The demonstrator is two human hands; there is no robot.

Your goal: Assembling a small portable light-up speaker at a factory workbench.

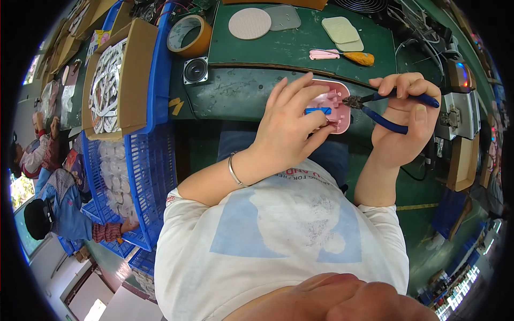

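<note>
My left hand (286,120) grips a shallow pink plastic shell (343,119) with rounded corners and small moulded posts inside. Between my left fingers shows a blue part (319,111) lying in the shell; its kind is partly hidden. In my right hand (406,120) is a pair of side cutters (386,122) with dark blue handles spread apart. Their metal jaws reach over the shell's right edge, near an inner post; whether they touch it I cannot tell.
On the green bench (241,93) lie a roll of tape (202,35), a small speaker (196,70), pale pads (249,23) and an orange-handled tool (358,58). At left, a carton (140,75) of white parts sits over blue crates (155,176); co-workers are beyond.
</note>
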